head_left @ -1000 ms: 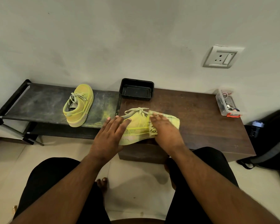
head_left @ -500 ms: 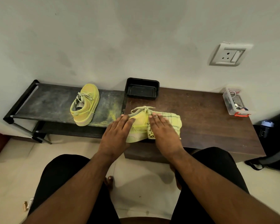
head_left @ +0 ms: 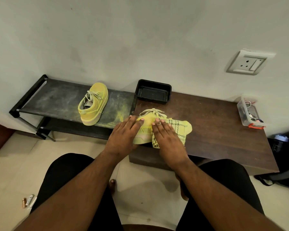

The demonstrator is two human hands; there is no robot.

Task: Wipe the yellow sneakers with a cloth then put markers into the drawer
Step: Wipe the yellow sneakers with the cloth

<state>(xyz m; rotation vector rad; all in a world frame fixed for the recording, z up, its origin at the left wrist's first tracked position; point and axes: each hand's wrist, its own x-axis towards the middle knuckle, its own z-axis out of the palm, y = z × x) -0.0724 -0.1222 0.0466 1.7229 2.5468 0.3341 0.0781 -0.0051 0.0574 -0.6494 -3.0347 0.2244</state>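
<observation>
My left hand [head_left: 123, 134] steadies a yellow sneaker [head_left: 144, 129] at the bench's [head_left: 215, 130] front-left corner, grip flat, fingers straight; my right hand [head_left: 167, 135] presses the checked cloth [head_left: 180, 126] onto it, unclenched; the second sneaker [head_left: 93, 104] sits on the black rack [head_left: 57, 99].

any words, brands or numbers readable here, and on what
None can be read.
Cloth under the right hand: dark marks along its near edge, too blurred to read.
Wall socket: no lettering visible.
Clear plastic box: contents too small to tell.
Both sneakers: no brand mark visible.
</observation>
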